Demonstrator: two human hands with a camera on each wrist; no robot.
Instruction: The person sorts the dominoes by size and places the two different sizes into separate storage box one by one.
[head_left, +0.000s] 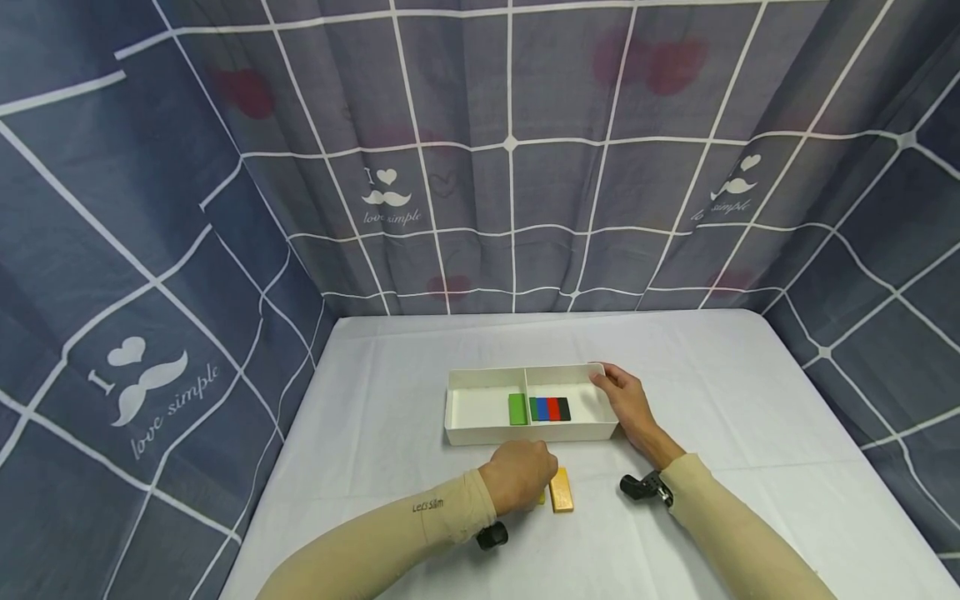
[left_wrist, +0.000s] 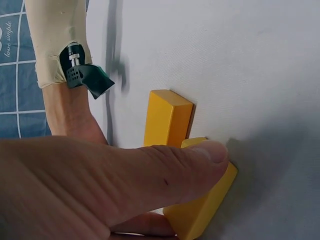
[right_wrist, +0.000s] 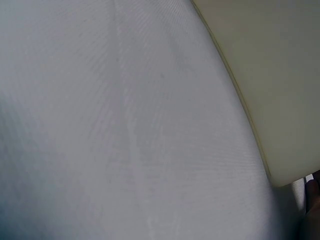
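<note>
The left hand (head_left: 521, 475) pinches a yellow block (left_wrist: 202, 215), low over the table (head_left: 360, 417), with an orange-yellow block (head_left: 561, 492) just beside it. The right hand (head_left: 636, 414) grips the right end of a white tray (head_left: 487, 436), thumb over the rim. A light green block (head_left: 517, 409) lies in the tray's left compartment, against the divider; green, blue, red and black blocks (head_left: 552, 408) sit in the right one.

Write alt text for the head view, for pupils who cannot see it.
A person's left grip holds a mostly hidden yellow block beside a second yellow block, while the right grip holds the right end of a white two-compartment tray containing green, blue, red and black blocks.
</note>
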